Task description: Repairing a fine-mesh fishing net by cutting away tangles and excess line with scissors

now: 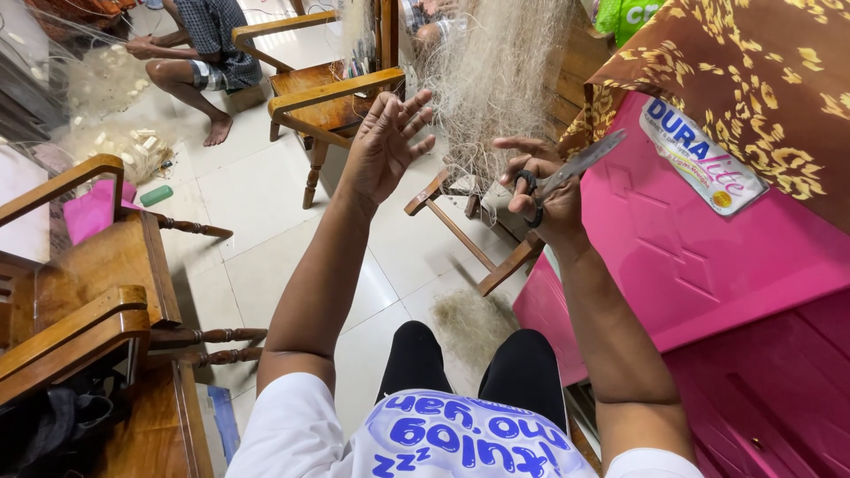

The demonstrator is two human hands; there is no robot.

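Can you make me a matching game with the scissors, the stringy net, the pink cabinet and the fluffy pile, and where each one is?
Things:
1. scissors
2. fishing net
3. pink cabinet
4. pile of net trimmings

Places:
A. on the tiled floor, in front of the knees
B. in the right hand
C. along the right side, under a brown patterned cloth
D. hanging ahead, beyond the spread, empty left hand

Pairs: 1-B, 2-D, 3-C, 4-A

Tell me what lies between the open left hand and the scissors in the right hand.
In the head view, pale tangled net strands hang between the left hand and the scissors held by the right hand.
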